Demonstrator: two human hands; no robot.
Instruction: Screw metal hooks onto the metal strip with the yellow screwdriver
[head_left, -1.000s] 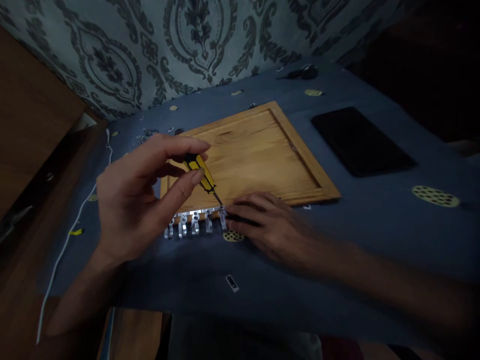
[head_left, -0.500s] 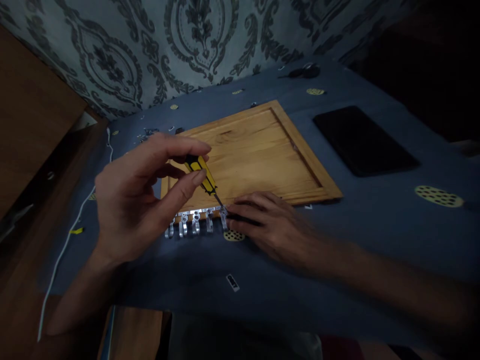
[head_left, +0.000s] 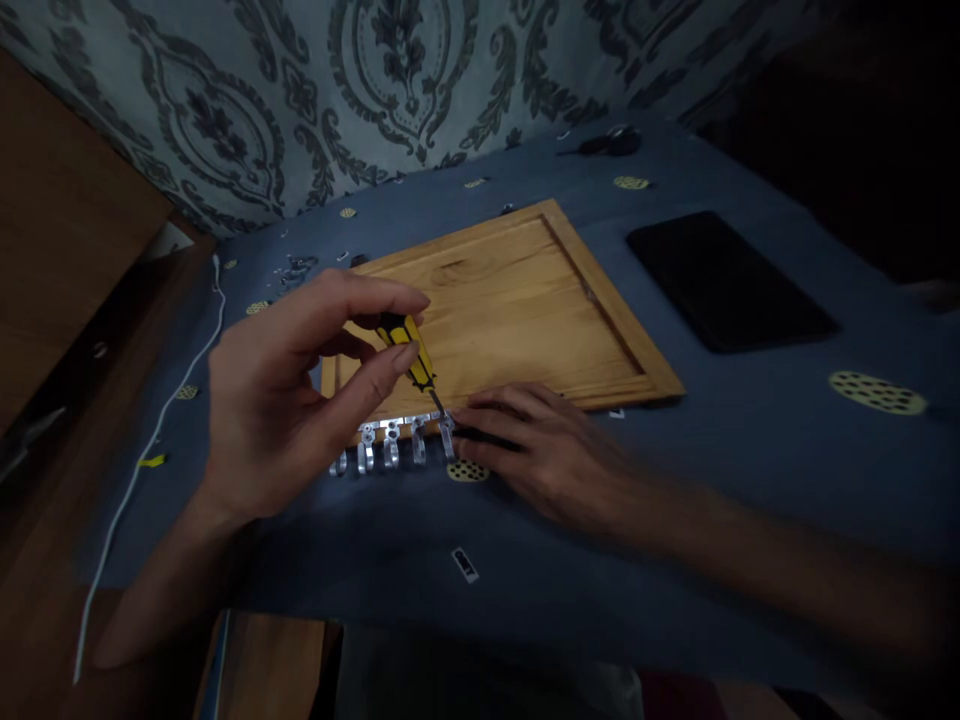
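My left hand (head_left: 300, 390) pinches the yellow and black handle of a screwdriver (head_left: 415, 360) between thumb and fingers. The tool slants down to the right, its tip on the top of the rightmost metal hook (head_left: 447, 436). That hook belongs to a silvery hook rail (head_left: 391, 440) along the near edge of a framed wooden board (head_left: 495, 320). Low at the rail's right end, my right hand (head_left: 551, 455) has its fingers closed against the rail and board edge. A dark strip shows between these fingers; whether it is shadow or an object I cannot tell. The screw is too small to make out.
A black tablet-like slab (head_left: 727, 280) lies right of the board. Scissors-like dark handles (head_left: 611, 142) rest at the back. Small loose metal pieces (head_left: 296, 270) lie behind my left hand. A white cord (head_left: 142, 460) runs down the left side of the blue patterned cloth (head_left: 360, 560).
My left hand has shifted slightly right and turned a little with the screwdriver, whose tip stays on the same hook. My right hand and the board hold still.
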